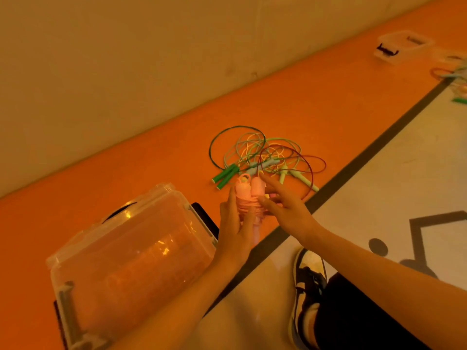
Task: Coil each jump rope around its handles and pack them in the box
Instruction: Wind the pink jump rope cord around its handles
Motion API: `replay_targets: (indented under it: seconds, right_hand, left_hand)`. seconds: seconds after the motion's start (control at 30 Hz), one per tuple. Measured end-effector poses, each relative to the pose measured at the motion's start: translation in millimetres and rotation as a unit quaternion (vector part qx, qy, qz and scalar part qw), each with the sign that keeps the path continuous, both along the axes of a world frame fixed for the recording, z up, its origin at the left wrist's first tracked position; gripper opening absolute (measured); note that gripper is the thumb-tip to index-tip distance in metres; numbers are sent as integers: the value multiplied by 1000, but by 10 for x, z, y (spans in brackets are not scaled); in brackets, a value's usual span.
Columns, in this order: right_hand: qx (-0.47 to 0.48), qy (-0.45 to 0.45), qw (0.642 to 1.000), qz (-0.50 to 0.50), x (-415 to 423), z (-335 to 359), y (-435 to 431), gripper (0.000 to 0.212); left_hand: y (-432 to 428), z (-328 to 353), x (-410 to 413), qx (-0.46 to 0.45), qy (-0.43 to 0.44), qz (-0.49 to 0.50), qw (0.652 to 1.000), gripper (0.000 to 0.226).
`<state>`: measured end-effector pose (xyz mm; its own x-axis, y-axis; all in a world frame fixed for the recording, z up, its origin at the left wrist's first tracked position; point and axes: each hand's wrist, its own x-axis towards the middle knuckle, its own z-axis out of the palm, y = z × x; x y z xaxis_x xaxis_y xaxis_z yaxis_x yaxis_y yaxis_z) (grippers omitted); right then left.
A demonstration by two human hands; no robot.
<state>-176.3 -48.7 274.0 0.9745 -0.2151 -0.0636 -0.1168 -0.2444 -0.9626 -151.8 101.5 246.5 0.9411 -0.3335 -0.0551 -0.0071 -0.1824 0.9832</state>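
Hands meet over a pink jump rope [249, 195], its cord wound round the paired handles. The left hand [235, 223] wraps its fingers about the bundle, apparently to keep the coil from slipping, while the right hand [285, 208], fingers spread and straight, touches the wraps from 3 o'clock. The clear box [131, 248] sits at 8 o'clock, close for packing; uncoiled ropes [265, 157] lie tangled at 12 o'clock.

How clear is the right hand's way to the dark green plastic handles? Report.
Probably yes: the open right hand is near the dark green plastic handles; only the pink coiled rope in the left hand intervenes.
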Motion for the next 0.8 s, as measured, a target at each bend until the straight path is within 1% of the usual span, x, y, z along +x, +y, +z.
replay_targets:
  seconds: [0.07, 0.17, 0.27, 0.4, 0.53, 0.67, 0.8]
  right_hand:
    - [-20, 31, 999, 7, 60, -234, -92, 53]
    - [-35, 74, 997, 12, 162, -631, -207, 54]
    - [-47, 106, 993, 19, 258, -1035, -292, 52]
    - [-50, 139, 989, 26, 259, -1580, -373, 53]
    - [-26, 181, 983, 21, 207, -2053, -402, 54]
    - [-17, 207, 978, 19, 204, -2395, -392, 56]
    - [-22, 233, 972, 32, 235, -2603, -341, 65]
  left_hand:
    - [-77, -246, 31, 14, 21, 4, 1000, 61]
    - [-187, -593, 68, 26, 55, 4, 998, 71]
    - [-278, -954, 84, 46, 81, 18, 995, 73]
    - [-366, -1443, 88, 105, 94, 26, 990, 69]
    - [-407, -1817, 84, 130, 120, 19, 984, 65]
    - [-379, -2125, 63, 154, 137, 26, 978, 60]
    - [-338, -2325, 62, 167, 137, 41, 976, 58]
